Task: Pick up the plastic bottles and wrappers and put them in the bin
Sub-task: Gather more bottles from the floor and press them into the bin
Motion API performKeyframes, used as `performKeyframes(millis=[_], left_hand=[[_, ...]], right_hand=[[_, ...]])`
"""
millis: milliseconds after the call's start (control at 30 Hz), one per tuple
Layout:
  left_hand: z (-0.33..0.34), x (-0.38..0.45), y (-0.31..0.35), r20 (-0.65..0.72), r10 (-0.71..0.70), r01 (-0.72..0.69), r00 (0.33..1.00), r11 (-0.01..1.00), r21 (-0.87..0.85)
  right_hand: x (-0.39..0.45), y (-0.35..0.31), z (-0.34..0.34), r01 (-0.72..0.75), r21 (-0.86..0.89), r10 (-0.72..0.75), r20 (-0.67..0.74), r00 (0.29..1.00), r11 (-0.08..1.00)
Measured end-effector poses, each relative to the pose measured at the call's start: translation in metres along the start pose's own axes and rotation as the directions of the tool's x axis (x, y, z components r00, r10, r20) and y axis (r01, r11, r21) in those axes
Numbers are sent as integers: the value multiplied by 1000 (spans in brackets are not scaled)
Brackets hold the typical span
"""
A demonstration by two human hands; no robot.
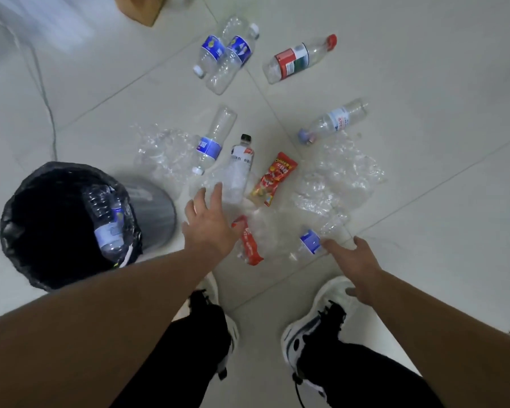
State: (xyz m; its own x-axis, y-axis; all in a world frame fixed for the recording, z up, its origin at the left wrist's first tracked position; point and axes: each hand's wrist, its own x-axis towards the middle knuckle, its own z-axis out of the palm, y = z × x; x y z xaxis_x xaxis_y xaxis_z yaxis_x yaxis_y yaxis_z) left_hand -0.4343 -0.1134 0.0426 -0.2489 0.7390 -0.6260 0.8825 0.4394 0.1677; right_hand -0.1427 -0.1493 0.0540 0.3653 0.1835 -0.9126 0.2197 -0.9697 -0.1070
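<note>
Person is bending over litter on the tiled floor [395, 201], both hands reaching down. Left hand [208, 222] is hovering with its grip spread apart, fingertips [218, 187] just at the base of the black-capped bottle [239, 169], nothing held. Right hand [352, 262] is also reaching with its grip apart, index finger touching the blue-labelled bottle [314, 241] lying right of the bin [156, 213], not closed on it yet.

Bin is standing at the left with a black liner [15, 228]; one bottle [109, 219] is already lying inside it. Right of the bin: a red wrapper [249, 245] just beside the left hand, a red and yellow snack wrapper [274, 179] further out, clear crumpled plastic [336, 178] beyond that. Far from the bin: two blue-labelled bottles [227, 54] lying side by side, a red-capped bottle [299, 58], a purple-capped bottle [333, 122]. Another blue-labelled bottle [211, 145] is lying just beside the black-capped one.

Step in hand looks like a two-handed pick. Doing it well probably means wrapping each grip round the bottle's middle, not the slippery label end, since empty bottles are rolling easily on tile and crushing under a pinch. Left hand is nearest the bin, so dropping its bottle first seems sensible. Bin opening is already partly taken up by the slanted bottle, so aiming for the free dark side is likely safer. Thin clear plastic may cling or slide, better gathered by scrunching
</note>
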Motion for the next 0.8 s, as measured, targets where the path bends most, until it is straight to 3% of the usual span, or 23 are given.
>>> performKeyframes(millis=[100, 200, 367, 500, 800], left_hand=[[40, 72, -4, -56, -61, 58, 997, 997, -49], [78, 126, -14, -8, -90, 89, 996, 993, -75], [106, 137, -31, -47, -26, 27, 999, 999, 19], [78, 103, -44, -87, 62, -54, 994, 994, 96], [-38, -3, -39, -91, 26, -34, 995, 996, -78]], right_hand=[[71, 9, 38, -33, 93, 39, -59, 998, 995], [130, 14, 75, -55, 235, 85, -121, 989, 970], [170, 10, 103, -51, 395, 111, -132, 985, 917], [131, 9, 83, -13, 377, 62, -118, 991, 926], [-21, -6, -11, 17, 170, -5, -68, 998, 985]])
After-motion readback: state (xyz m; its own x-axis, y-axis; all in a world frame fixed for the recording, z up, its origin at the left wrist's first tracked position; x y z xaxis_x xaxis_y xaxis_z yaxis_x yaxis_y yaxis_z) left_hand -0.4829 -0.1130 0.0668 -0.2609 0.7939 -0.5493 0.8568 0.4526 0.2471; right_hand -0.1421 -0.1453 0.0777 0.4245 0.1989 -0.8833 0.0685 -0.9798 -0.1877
